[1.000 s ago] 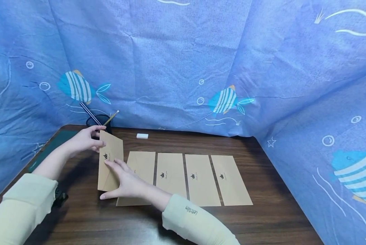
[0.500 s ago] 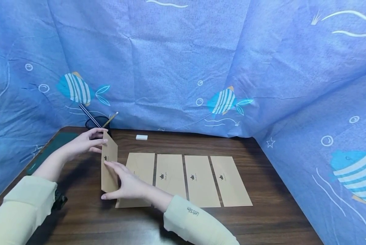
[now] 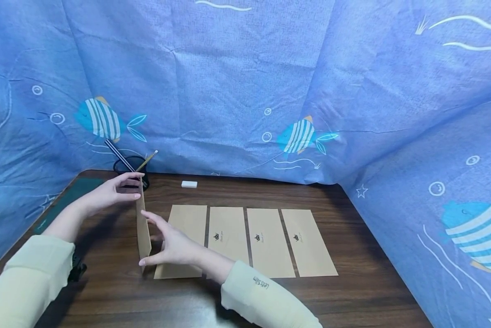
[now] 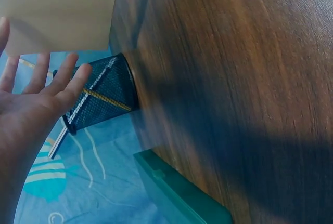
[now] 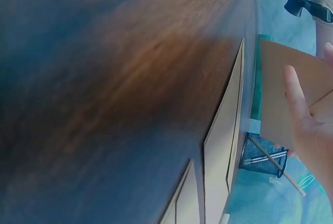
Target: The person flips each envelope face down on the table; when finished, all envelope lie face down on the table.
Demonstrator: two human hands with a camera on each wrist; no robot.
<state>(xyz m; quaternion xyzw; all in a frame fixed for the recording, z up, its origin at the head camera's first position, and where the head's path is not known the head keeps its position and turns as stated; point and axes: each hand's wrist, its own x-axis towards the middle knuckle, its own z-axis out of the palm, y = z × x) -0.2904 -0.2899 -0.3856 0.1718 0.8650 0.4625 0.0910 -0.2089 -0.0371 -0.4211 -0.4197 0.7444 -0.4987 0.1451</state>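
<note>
A brown kraft-paper envelope (image 3: 142, 232) stands upright on its long edge, nearly edge-on in the head view. My left hand (image 3: 107, 193) grips its far end between thumb and fingers; in the left wrist view the envelope's face (image 4: 62, 13) rises above the spread fingers. To the right, my right hand (image 3: 177, 246) is spread against the envelope, and its thumb lies along the paper (image 5: 276, 86) in the right wrist view. Several matching envelopes lie flat in a row, the nearest one (image 3: 188, 228) partly behind my right hand. Crown prints show on others, like the rightmost envelope (image 3: 311, 250).
A black mesh pen cup (image 4: 106, 91) with a pencil and a striped pen stands at the back left. A green box-like object (image 4: 179, 193) lies along the left edge. The white eraser-like block (image 3: 189, 184) sits at the back. A blue curtain (image 3: 237, 91) surrounds the wooden table (image 3: 364, 273).
The standing envelope has turned from showing its printed face to nearly edge-on. Both hands have shifted only slightly with it. The flat envelopes stay where they were.
</note>
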